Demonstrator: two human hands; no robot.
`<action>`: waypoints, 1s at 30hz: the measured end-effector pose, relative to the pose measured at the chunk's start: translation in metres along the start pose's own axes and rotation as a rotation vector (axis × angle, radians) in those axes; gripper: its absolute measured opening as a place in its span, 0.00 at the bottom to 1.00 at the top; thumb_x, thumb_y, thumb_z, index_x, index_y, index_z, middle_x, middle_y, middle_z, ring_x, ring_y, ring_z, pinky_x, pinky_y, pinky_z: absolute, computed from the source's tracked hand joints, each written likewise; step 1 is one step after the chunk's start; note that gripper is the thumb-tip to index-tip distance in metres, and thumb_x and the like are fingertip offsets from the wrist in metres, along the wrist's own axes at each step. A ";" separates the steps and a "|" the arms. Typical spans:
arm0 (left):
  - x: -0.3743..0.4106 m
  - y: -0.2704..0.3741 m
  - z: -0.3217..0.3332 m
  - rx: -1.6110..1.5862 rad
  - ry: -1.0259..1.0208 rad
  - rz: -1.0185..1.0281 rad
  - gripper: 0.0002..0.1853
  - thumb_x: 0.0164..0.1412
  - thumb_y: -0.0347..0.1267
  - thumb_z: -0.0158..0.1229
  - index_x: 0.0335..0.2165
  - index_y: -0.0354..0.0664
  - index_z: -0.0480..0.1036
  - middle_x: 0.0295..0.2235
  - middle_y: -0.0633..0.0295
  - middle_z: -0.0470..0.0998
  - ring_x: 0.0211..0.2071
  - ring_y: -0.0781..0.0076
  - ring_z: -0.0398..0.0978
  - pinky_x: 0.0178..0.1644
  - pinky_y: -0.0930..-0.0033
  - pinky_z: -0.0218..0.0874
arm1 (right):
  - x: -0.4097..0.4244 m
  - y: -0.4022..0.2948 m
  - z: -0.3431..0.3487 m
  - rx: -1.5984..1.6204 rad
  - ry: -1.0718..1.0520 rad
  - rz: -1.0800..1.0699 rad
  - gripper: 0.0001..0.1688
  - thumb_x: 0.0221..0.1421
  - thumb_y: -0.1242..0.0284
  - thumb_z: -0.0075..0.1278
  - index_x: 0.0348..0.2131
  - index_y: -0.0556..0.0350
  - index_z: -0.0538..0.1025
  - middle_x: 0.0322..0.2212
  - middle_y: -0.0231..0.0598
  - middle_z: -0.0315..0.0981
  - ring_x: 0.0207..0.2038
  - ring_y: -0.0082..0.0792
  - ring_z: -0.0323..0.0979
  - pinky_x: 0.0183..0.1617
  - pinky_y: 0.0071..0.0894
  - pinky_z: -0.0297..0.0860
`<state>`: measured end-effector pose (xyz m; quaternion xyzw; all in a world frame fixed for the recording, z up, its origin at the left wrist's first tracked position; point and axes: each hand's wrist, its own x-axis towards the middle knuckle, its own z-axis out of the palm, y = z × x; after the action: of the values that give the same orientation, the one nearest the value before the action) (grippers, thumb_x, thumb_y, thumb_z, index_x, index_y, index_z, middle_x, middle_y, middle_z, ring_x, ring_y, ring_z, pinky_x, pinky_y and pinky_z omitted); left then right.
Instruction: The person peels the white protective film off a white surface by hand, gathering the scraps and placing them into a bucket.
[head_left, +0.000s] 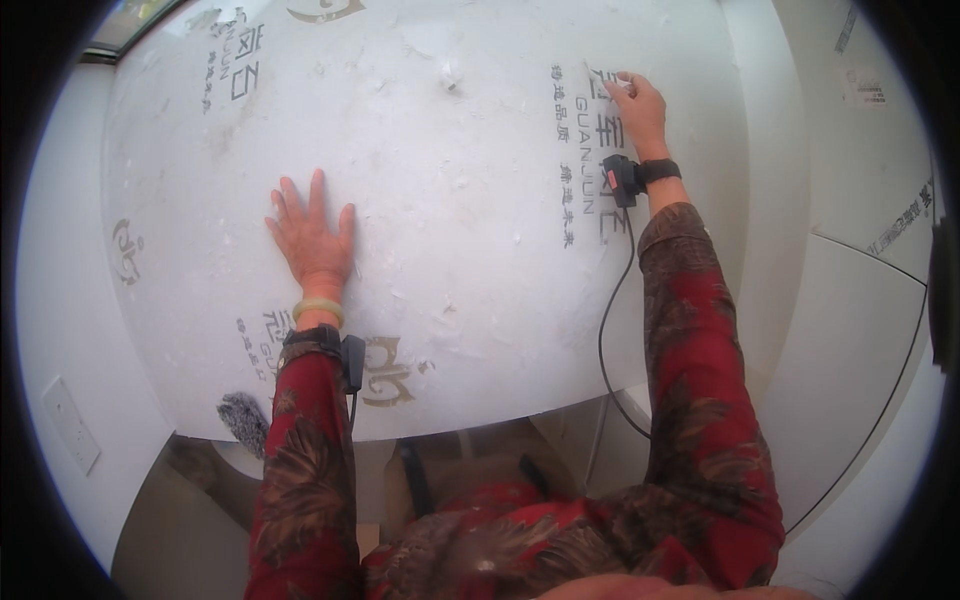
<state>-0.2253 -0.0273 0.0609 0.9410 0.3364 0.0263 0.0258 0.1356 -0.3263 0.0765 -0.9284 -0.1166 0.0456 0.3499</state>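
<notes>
A broad white protective sheet, printed with dark writing and tan logos, covers the surface in front of me. My left hand lies flat on it at the left, palm down and fingers spread. At the upper right, my right hand is over the printed writing, thumb and index finger near each other; a small pale piece, perhaps film, seems to be at the fingertips, but I cannot tell whether it is gripped. Small whitish bits and dirt marks dot the sheet.
A grey fluffy thing sits at the sheet's lower left, beside my left sleeve. The left wall has a socket plate. White panels stand at the right. A black cable hangs from the device on my right wrist across the sheet's edge.
</notes>
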 end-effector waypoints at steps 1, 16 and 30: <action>0.000 0.000 0.000 0.000 -0.001 -0.001 0.34 0.57 0.51 0.50 0.61 0.62 0.55 0.64 0.52 0.48 0.65 0.49 0.42 0.66 0.44 0.30 | 0.002 -0.006 0.002 -0.107 -0.022 -0.029 0.13 0.53 0.66 0.52 0.33 0.58 0.77 0.24 0.39 0.75 0.28 0.32 0.73 0.34 0.30 0.69; 0.002 0.005 -0.002 -0.038 -0.011 -0.003 0.35 0.56 0.51 0.50 0.61 0.62 0.55 0.64 0.51 0.47 0.65 0.50 0.41 0.66 0.45 0.29 | -0.062 -0.093 0.037 0.255 -0.366 -0.166 0.11 0.57 0.72 0.46 0.38 0.59 0.74 0.23 0.38 0.72 0.24 0.28 0.72 0.30 0.28 0.68; 0.001 0.001 -0.006 -0.088 -0.006 -0.030 0.35 0.54 0.50 0.53 0.60 0.61 0.57 0.64 0.50 0.47 0.65 0.48 0.42 0.65 0.42 0.30 | -0.004 -0.141 0.137 -0.562 -0.484 -0.839 0.18 0.61 0.59 0.42 0.31 0.56 0.70 0.25 0.48 0.73 0.30 0.51 0.71 0.36 0.43 0.69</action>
<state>-0.2241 -0.0277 0.0668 0.9338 0.3491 0.0379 0.0684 0.0827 -0.1369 0.0665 -0.8230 -0.5607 0.0813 0.0405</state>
